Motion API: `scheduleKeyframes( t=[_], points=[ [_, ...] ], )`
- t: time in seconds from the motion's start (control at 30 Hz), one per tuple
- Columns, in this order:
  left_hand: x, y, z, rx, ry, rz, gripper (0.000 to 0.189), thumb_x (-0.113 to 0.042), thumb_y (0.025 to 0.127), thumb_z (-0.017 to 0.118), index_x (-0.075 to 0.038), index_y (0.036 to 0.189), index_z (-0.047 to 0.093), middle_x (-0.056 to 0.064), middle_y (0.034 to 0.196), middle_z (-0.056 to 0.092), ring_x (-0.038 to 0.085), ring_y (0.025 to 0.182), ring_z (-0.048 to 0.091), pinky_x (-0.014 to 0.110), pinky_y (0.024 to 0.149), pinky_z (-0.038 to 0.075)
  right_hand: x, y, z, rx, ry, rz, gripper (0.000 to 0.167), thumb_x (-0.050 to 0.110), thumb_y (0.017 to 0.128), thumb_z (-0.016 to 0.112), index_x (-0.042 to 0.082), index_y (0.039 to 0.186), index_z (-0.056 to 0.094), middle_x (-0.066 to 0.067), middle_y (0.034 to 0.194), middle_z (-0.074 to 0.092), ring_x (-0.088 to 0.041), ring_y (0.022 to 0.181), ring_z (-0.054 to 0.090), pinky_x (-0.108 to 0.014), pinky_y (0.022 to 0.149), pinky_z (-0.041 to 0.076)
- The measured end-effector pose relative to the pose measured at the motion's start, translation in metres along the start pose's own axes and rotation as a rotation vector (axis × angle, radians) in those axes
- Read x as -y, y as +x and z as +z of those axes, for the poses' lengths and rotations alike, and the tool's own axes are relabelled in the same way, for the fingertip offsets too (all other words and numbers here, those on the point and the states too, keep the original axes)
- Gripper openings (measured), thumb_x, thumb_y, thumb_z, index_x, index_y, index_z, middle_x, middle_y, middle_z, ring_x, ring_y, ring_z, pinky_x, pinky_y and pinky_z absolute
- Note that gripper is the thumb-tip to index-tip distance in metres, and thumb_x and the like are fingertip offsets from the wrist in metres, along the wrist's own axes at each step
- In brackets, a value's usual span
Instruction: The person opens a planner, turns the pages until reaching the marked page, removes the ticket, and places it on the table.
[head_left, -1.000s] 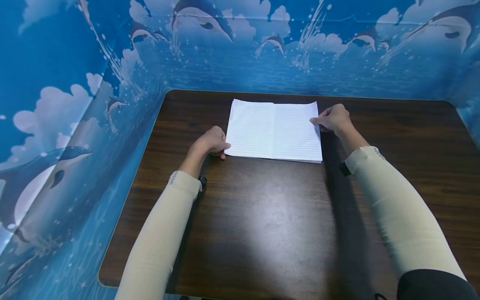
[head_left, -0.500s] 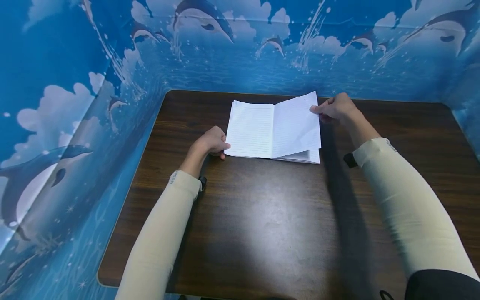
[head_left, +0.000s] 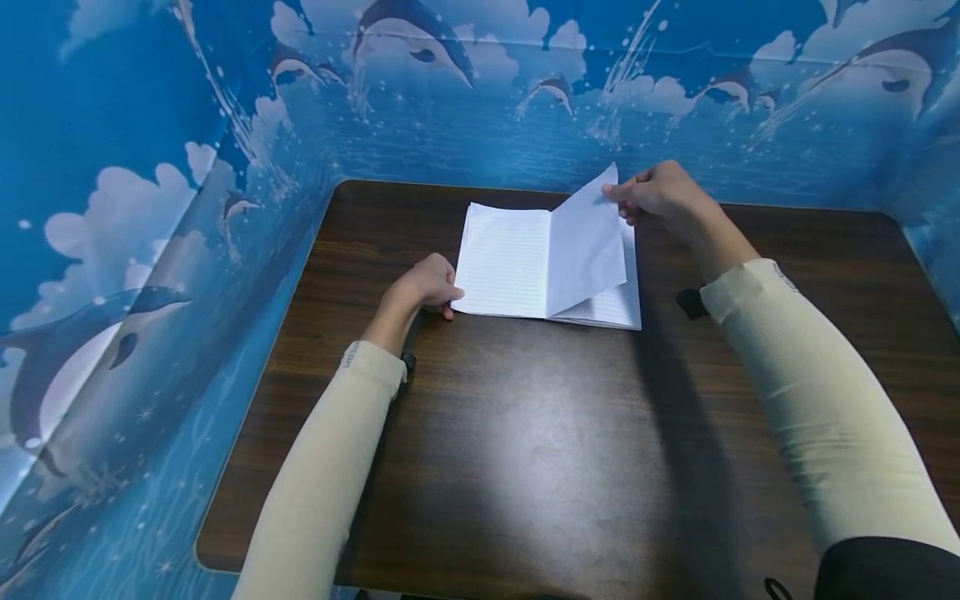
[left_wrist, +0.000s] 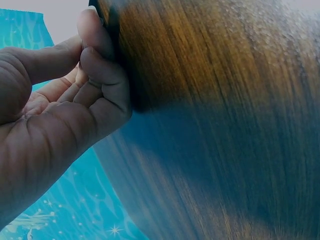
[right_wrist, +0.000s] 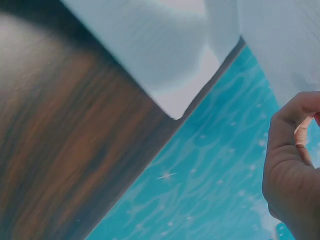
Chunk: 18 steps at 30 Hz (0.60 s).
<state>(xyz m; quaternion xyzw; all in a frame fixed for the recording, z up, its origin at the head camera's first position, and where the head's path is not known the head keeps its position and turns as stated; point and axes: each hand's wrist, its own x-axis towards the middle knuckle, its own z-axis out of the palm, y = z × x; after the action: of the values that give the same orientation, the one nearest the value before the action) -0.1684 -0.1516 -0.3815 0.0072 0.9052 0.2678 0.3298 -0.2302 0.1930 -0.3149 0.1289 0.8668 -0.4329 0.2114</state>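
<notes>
An open notebook (head_left: 501,262) with lined white pages lies near the far edge of the table. My left hand (head_left: 427,283) pinches its lower left corner between thumb and curled fingers; in the left wrist view this hand (left_wrist: 75,85) shows its fingers bent in at the page edge. Above the right half, my right hand (head_left: 660,196) pinches the outer edge of a single page (head_left: 587,242), which stands lifted and slanted toward the spine. Beneath it another lined page (head_left: 611,307) shows. The right wrist view catches the right hand (right_wrist: 295,160) at its right border.
The dark wood-grain table (head_left: 525,450) reaches toward me, with a bright glare spot in its middle. A blue cloth (head_left: 450,133) printed with dolphins and clouds hangs behind the far edge and along the left side.
My right hand has raised the right page from lying flat and moved it up and to the left, uncovering the page below. The left hand has stayed at its corner.
</notes>
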Motion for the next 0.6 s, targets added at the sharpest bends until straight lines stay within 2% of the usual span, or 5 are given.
scheduleKeyframes(
  t=[0.13,0.37,0.6],
  points=[
    [0.0,0.001,0.0,0.003,-0.003,-0.003,0.041,-0.014,0.111,0.06,-0.008,0.073,0.048,0.002,0.06,0.064,0.012,0.06,0.068,0.029,0.067,0.041,0.017,-0.002,0.007,0.038,0.08,-0.004,0.036,0.044,0.103,0.071,0.01,0.113,0.071,0.003,0.08,0.067,-0.011,0.074,0.065,-0.023,0.072,0.059],
    [-0.002,0.001,-0.001,-0.007,-0.008,-0.01,0.039,-0.014,0.111,0.059,-0.008,0.074,0.047,0.002,0.061,0.061,0.012,0.059,0.068,0.029,0.069,0.041,0.044,-0.008,0.024,0.091,0.178,-0.033,0.037,0.04,0.103,0.072,0.007,0.121,0.068,0.001,0.085,0.066,-0.011,0.073,0.066,-0.023,0.068,0.058],
    [-0.002,-0.001,-0.001,0.01,-0.006,-0.004,0.038,-0.013,0.111,0.059,-0.008,0.076,0.047,0.002,0.061,0.063,0.012,0.06,0.068,0.029,0.072,0.044,0.063,-0.006,0.049,0.13,0.281,-0.055,0.028,0.035,0.103,0.073,0.009,0.113,0.071,0.0,0.084,0.069,-0.01,0.068,0.067,-0.024,0.069,0.057]
  ],
)
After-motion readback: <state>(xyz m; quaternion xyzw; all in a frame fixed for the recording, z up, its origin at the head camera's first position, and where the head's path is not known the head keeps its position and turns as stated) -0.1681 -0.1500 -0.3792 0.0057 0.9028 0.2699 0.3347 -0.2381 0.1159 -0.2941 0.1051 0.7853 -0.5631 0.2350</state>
